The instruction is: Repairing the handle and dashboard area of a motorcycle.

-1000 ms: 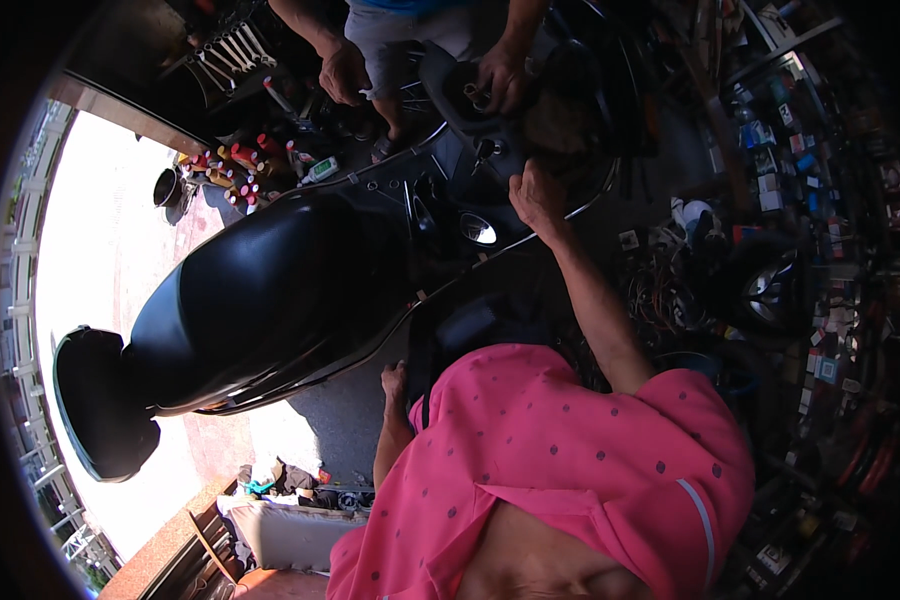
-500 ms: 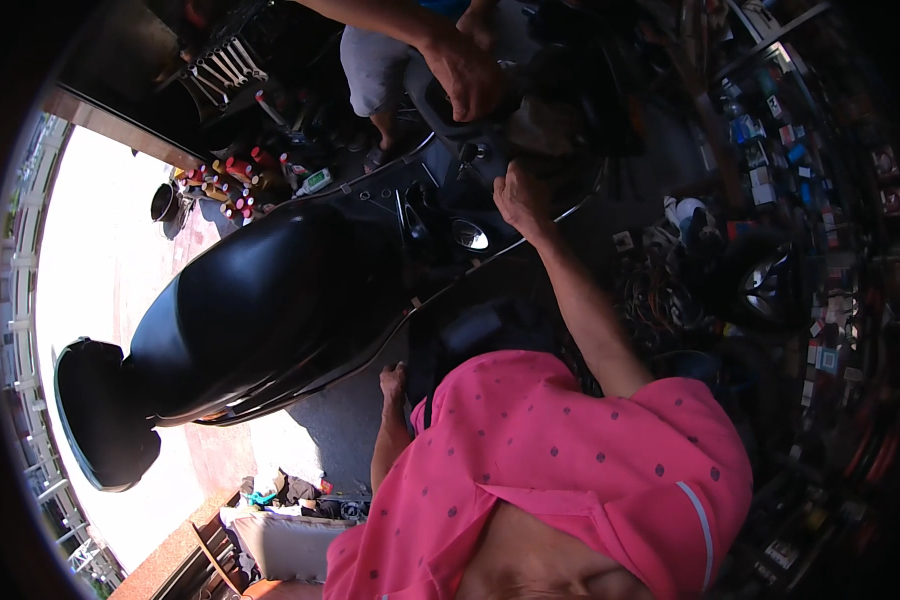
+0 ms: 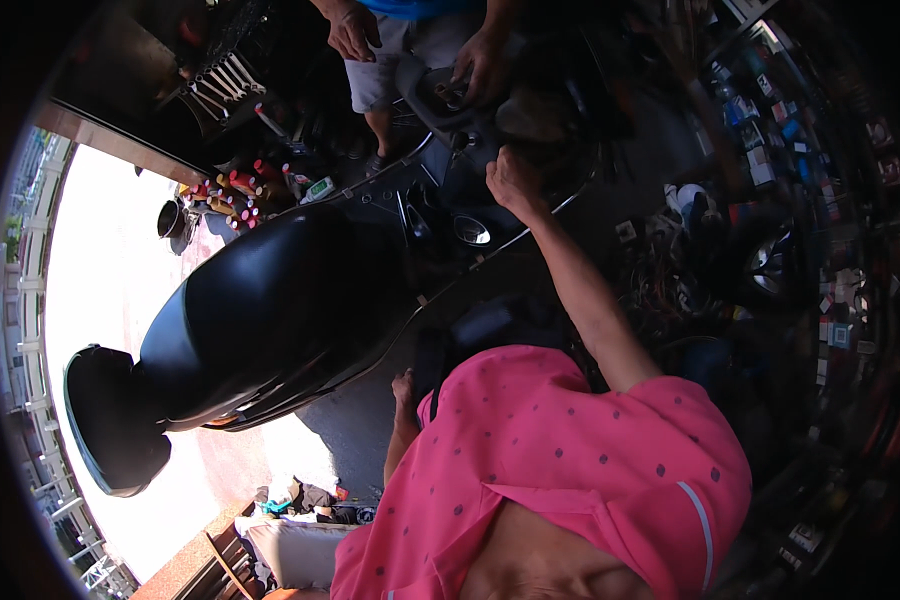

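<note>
My right hand (image 3: pixel 513 183) has curled fingers at the front of a black scooter (image 3: pixel 260 295), beside a dark key-switch area (image 3: pixel 466 142); what they hold is hidden. My left hand (image 3: pixel 404 390) hangs lower at my side, fingers curled on something too small to make out. On the scooter's floorboard lie a mirror-like oval piece (image 3: pixel 472 231), small rings and slim metal tools (image 3: pixel 405 212). A co-worker's hands (image 3: pixel 475 65) hover around the handlebar cover (image 3: pixel 427 90) across from me.
Wrenches (image 3: pixel 225 80) hang at upper left above clustered colourful bottles (image 3: pixel 238 195) and a black bucket (image 3: pixel 170 220). Crowded shelves of boxes (image 3: pixel 765 140) and tangled parts (image 3: pixel 690 280) line the right. A bench with clutter (image 3: pixel 295 545) stands behind, near the bright doorway.
The co-worker's arm that reached over the handlebar half a second ago has drawn back, both hands now apart. My right hand has shifted slightly up and leftward in the view.
</note>
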